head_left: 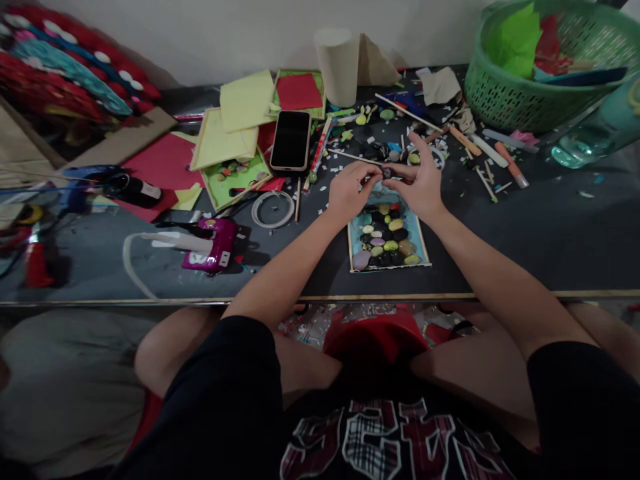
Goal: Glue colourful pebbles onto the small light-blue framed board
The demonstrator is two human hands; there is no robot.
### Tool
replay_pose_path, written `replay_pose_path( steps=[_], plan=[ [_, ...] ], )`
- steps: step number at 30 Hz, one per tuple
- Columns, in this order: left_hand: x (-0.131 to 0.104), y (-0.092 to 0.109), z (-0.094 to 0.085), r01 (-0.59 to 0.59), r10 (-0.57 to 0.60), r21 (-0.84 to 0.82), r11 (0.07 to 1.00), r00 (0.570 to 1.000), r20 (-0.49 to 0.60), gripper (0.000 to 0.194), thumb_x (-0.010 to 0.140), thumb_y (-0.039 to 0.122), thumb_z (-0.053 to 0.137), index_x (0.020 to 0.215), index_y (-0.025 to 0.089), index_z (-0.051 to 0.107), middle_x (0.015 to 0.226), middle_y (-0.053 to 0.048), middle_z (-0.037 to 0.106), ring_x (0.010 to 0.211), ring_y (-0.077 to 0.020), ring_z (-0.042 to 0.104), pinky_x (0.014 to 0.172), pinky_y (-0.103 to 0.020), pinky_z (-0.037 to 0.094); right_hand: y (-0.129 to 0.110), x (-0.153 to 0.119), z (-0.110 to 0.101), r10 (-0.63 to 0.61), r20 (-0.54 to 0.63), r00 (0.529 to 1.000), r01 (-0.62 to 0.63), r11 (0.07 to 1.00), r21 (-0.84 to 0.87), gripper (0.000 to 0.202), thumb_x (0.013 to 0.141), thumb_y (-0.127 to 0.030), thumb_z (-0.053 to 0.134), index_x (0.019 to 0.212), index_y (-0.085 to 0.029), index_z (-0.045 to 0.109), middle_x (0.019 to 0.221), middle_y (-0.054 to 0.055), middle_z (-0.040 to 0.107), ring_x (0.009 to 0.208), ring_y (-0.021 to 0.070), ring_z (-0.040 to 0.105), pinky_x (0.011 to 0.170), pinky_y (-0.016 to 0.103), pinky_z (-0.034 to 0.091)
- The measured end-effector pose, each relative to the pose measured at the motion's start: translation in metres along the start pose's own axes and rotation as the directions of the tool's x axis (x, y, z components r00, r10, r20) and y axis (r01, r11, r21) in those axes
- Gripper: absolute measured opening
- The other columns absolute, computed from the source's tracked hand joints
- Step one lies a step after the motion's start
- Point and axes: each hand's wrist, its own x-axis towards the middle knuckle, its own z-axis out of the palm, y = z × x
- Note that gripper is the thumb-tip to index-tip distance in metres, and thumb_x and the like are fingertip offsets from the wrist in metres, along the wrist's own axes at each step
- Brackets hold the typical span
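A shallow, pale-rimmed blue panel point(423, 241) lies flat, smooth black, yellow, lilac and green pebbles point(396, 225) packed across its near part. A dark piece point(387, 172), too small to identify, is pinched at its far end.

No txt readable w/ certainty. Blk T-shirt point(300, 410) has big plaid-filled, pale-edged lettering point(373, 437) across the front, partly cut off by the bottom edge; can't make out the wd. Dark btl. point(127, 189) on the L has a wht label point(151, 191), print too sm./blurry to read.
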Motion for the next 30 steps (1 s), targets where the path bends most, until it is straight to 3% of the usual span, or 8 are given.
replay_pose_path(
  steps=[5, 11, 17, 30],
  plan=[
    [-0.001, 0.004, -0.001, -0.025, 0.025, 0.030, 0.999, 1.000, -0.008, 0.031, 0.104, 0.042, 0.048, 0.093, 0.021, 0.068, 0.087, -0.004, 0.072, 0.085, -0.0165, 0.068, 0.077, -0.028, 0.050, -0.005, -0.003, -0.001, -0.037, -0.025, 0.999, 0.034, 0.992, -0.126, 0.113, 0.075, -0.071, 0.075, 0.163, -0.026, 0.021, 0.113, 0.005, 0.080, 0.106, 0.0293, 0.076, 0.090, 0.046, 0.065],
    [-0.001, 0.000, -0.001, -0.009, 0.006, 0.032, 0.999, 0.996, 0.089, 0.019, 0.101, 0.035, 0.052, 0.094, 0.020, 0.063, 0.090, -0.004, 0.069, 0.088, -0.0178, 0.067, 0.080, -0.030, 0.050, -0.017, -0.007, -0.003, -0.032, 0.003, 0.999, 0.031, 0.959, -0.280, 0.100, 0.081, -0.056, 0.076, 0.162, -0.030, 0.025, 0.113, 0.002, 0.080, 0.095, 0.0266, 0.079, 0.086, 0.042, 0.066],
    [-0.001, -0.005, 0.000, -0.034, 0.032, 0.018, 0.999, 0.992, 0.118, 0.008, 0.096, 0.027, 0.054, 0.094, 0.021, 0.059, 0.089, -0.003, 0.067, 0.080, -0.0163, 0.064, 0.073, -0.029, 0.048, -0.030, -0.010, -0.002, 0.049, 0.016, 0.999, -0.047, 0.992, -0.114, 0.103, 0.075, -0.058, 0.081, 0.160, -0.028, 0.033, 0.117, 0.006, 0.078, 0.105, 0.0316, 0.076, 0.095, 0.047, 0.064],
    [-0.002, -0.005, 0.003, -0.051, 0.048, 0.046, 0.998, 0.996, 0.075, 0.004, 0.093, 0.022, 0.053, 0.094, 0.020, 0.056, 0.089, -0.004, 0.066, 0.080, -0.0176, 0.063, 0.071, -0.030, 0.048, -0.024, -0.006, 0.004, 0.120, 0.084, 0.989, -0.127, 0.988, 0.086, 0.117, 0.063, -0.078, 0.079, 0.158, -0.028, 0.032, 0.128, 0.011, 0.074, 0.115, 0.0334, 0.073, 0.098, 0.052, 0.062]
  ],
)
